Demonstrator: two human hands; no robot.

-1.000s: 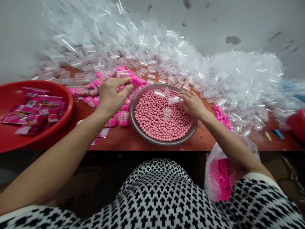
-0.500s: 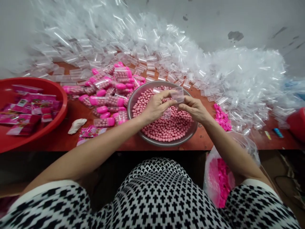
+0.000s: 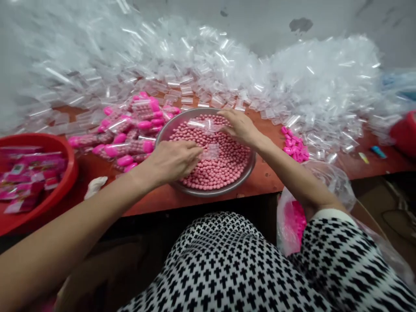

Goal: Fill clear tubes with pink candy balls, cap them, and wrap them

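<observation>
A grey metal bowl (image 3: 224,190) holds many small pink balls (image 3: 214,175), with a clear plastic piece (image 3: 212,151) lying on them. Over the bowl's left side, my left hand (image 3: 177,160) is closed, palm down, fingers bent together. What it holds, if anything, is hidden and slightly blurred. My right hand (image 3: 239,126) is above the far right part of the bowl, its thumb and fingers closed at the end of a clear plastic tube (image 3: 209,125). Left of the bowl lie several clear tubes filled with pink balls and fitted with bright pink caps (image 3: 130,147).
Clear empty tubes (image 3: 182,56) are heaped along the wall. Loose pink caps (image 3: 295,145) lie right of the bowl, above a plastic bag (image 3: 286,225) of pink pieces. A red basin (image 3: 69,173) with pink packets stands left, beside a white lump (image 3: 95,187).
My hands have parted: the left has drawn left and down from the tube both were touching, while the right stays near the bowl's far side. The whole view has shifted and tilted.
</observation>
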